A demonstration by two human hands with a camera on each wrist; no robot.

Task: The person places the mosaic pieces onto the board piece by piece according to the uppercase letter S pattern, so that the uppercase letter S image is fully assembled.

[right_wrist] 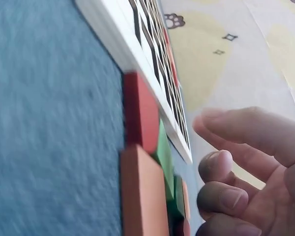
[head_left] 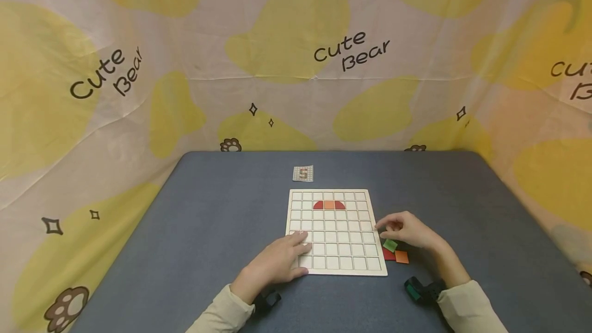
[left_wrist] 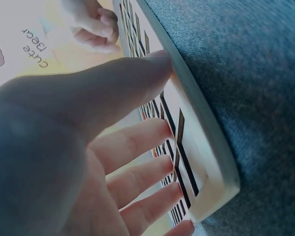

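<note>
A white gridded board point(head_left: 332, 243) lies on the table. In its second row from the back, an orange square point(head_left: 329, 205) sits between two red rounded pieces point(head_left: 318, 205). My left hand point(head_left: 279, 260) rests on the board's front left corner, fingers spread and thumb at the front edge. Just off the board's right edge, my right hand point(head_left: 410, 229) hovers over a small pile, its fingers loosely bent and no piece visible among them. That pile shows a green piece point(head_left: 390, 245), a red piece point(right_wrist: 140, 113) and an orange piece point(right_wrist: 145, 194).
Behind the board lies a small patterned card point(head_left: 302, 173) on the blue-grey table point(head_left: 222, 209). A printed cloth point(head_left: 287, 30) hangs around the table's back and sides. Dark devices are strapped at both wrists, the right one point(head_left: 418, 290) low over the table.
</note>
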